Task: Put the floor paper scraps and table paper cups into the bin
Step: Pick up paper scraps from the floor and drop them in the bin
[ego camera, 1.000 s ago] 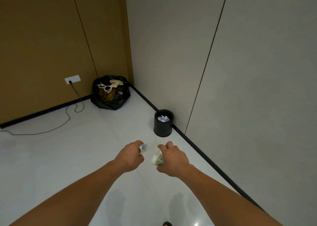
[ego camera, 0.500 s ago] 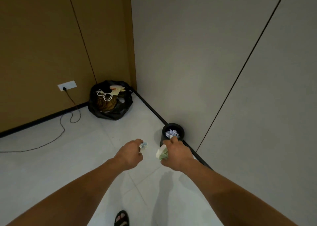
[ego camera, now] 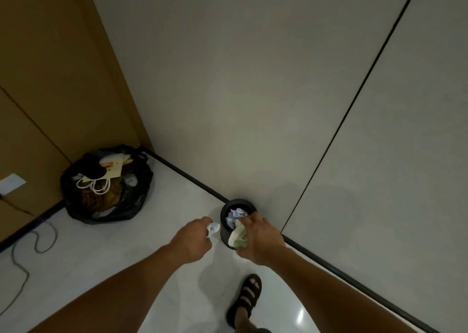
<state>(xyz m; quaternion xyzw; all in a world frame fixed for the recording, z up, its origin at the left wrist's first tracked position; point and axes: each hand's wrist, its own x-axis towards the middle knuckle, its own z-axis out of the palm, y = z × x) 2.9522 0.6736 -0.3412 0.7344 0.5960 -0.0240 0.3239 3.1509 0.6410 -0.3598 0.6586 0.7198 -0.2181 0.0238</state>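
Bare forearms (ego camera: pixel 121 294), left hand (ego camera: pixel 192 241), right hand (ego camera: pixel 262 241) — black strapped open-toe sandal (ego camera: pixel 247 298), worn.

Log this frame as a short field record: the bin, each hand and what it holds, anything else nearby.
bin: small, black, round, against grey wall; crumpled white paper inside
left hand: grips small pale crumpled paper scrap, just left of bin
right hand: grips white-and-green paper cup over bin's near rim
elsewhere: black rubbish bag in corner; black sandal on white floor
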